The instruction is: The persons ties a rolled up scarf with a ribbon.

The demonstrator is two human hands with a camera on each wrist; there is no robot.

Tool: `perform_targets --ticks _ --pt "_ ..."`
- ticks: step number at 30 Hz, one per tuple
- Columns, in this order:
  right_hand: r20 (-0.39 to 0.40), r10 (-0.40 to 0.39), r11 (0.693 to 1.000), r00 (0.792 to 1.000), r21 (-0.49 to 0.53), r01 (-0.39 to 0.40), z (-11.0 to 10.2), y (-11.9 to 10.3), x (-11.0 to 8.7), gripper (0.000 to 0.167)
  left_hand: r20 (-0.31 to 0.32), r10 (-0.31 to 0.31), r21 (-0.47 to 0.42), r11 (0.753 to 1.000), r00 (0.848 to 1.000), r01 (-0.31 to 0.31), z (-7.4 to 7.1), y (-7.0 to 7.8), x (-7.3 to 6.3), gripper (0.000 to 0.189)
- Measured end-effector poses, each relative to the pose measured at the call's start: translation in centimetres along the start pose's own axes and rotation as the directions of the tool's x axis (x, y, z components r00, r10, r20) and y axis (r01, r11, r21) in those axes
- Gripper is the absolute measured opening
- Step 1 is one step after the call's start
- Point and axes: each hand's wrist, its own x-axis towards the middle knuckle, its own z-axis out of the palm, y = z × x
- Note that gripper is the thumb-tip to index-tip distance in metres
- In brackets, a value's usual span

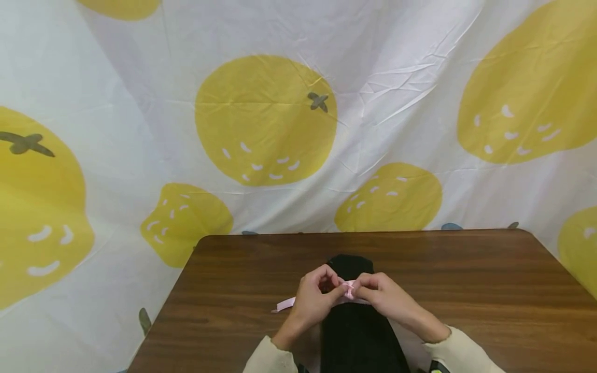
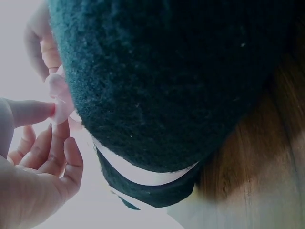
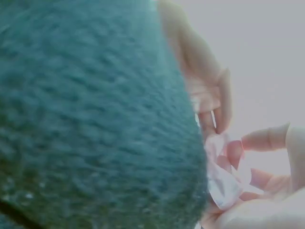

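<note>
A long dark, fuzzy bundle [image 1: 359,336] lies on the table, pointing away from me. Pink satin ribbon [image 1: 349,290] runs round it and gathers into loops on top. My left hand [image 1: 312,296] pinches the ribbon between thumb and fingertips from the left. From the other side, the right hand [image 1: 391,300] pinches another part of it close by. The left wrist view shows the pale ribbon band [image 2: 143,172] circling the bundle's green-black pile [image 2: 157,71]. In the right wrist view, a ribbon loop [image 3: 223,188] stands out between the hands.
One ribbon tail [image 1: 285,304] sticks out left of the left hand over the brown wooden table [image 1: 224,290]. Behind the table's far edge hangs a white cloth [image 1: 121,155] printed with yellow fruit. Cream sleeves [image 1: 270,357] cover both forearms.
</note>
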Motion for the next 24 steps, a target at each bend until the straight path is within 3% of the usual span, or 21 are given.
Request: perform_targets --ticks 5,10,17,24 --pt "0.07 0.01 0.988 0.998 0.153 -0.021 -0.41 0.22 0.03 0.022 0.014 0.002 0.001 1.0 1.0 -0.002 0.12 -0.24 0.07 0.017" --pt "0.091 -0.006 0.985 0.996 0.173 -0.01 -0.53 0.38 -0.02 0.021 0.021 0.002 -0.001 1.0 1.0 -0.002 0.11 -0.18 0.02 0.017" --pt "0.063 0.011 0.996 0.998 0.088 -0.017 -0.37 0.29 0.06 0.022 0.031 -0.009 -0.016 1.0 0.999 0.009 0.11 -0.03 0.01 0.018" --pt "0.046 0.028 0.989 0.999 0.147 -0.034 -0.39 0.37 0.0 0.023 0.049 -0.024 -0.064 0.998 0.999 0.027 0.16 -0.08 0.03 0.019"
